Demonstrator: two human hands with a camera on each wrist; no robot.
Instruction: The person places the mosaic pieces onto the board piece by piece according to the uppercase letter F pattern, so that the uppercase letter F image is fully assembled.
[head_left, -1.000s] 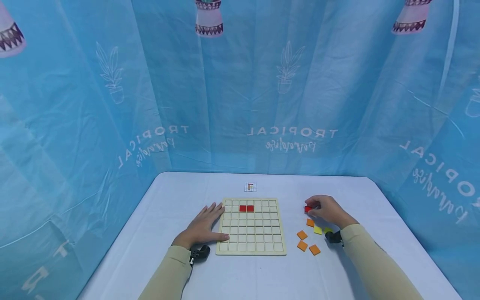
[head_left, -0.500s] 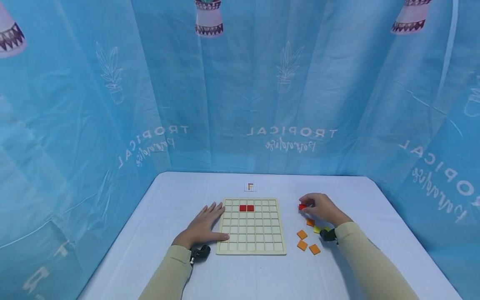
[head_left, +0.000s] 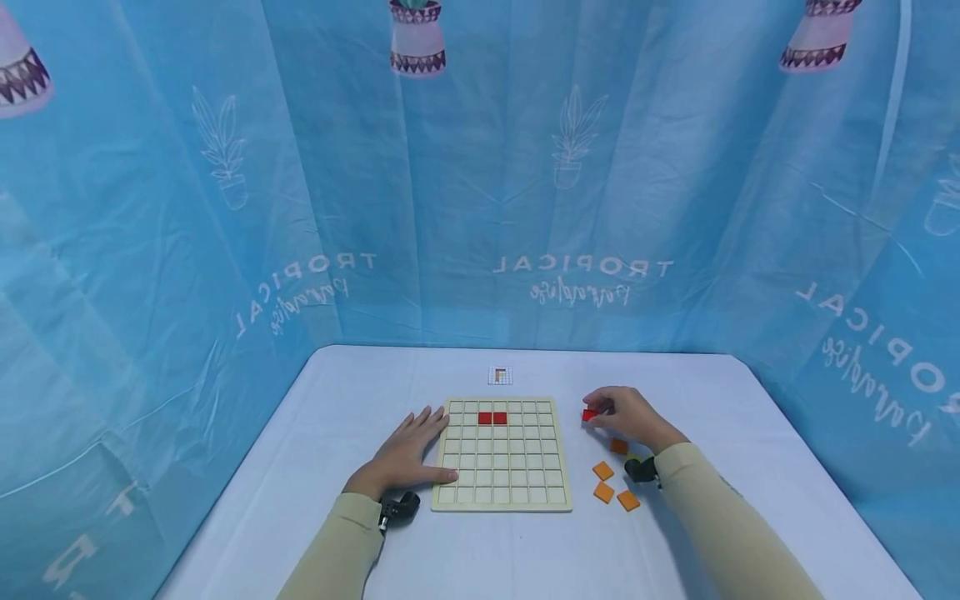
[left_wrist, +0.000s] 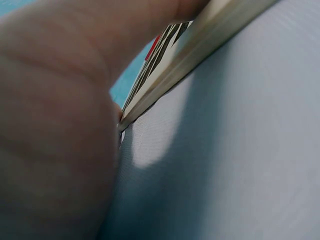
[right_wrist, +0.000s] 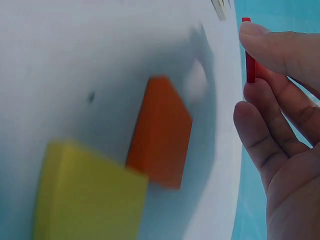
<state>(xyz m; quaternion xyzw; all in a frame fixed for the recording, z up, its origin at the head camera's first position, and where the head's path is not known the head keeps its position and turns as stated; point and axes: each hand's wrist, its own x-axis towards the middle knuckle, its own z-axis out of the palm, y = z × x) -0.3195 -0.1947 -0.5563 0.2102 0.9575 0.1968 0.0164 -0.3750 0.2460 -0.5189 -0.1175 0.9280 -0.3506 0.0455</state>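
Observation:
A pale wooden grid board (head_left: 510,505) lies on the table, with two red tiles (head_left: 492,418) side by side in its second row. My left hand (head_left: 405,451) rests spread at the board's left edge, its thumb over the lower left border. To the right of the board, my right hand (head_left: 630,416) pinches a red square tile (head_left: 588,414) between thumb and fingers. In the right wrist view that red tile (right_wrist: 250,65) stands on edge above the table, while an orange tile (right_wrist: 165,135) and a yellow tile (right_wrist: 90,195) lie below the hand.
Several orange tiles (head_left: 603,492) lie on the white table (head_left: 480,558) right of the board. Yellow tiles are partly hidden under the right wrist. A small printed grid card (head_left: 500,376) lies behind the board. A blue curtain (head_left: 465,208) hangs beyond the table's far edge.
My right hand has moved left toward the board, carrying the red tile away from the loose tiles. My left hand and the two tiles on the board have stayed put.

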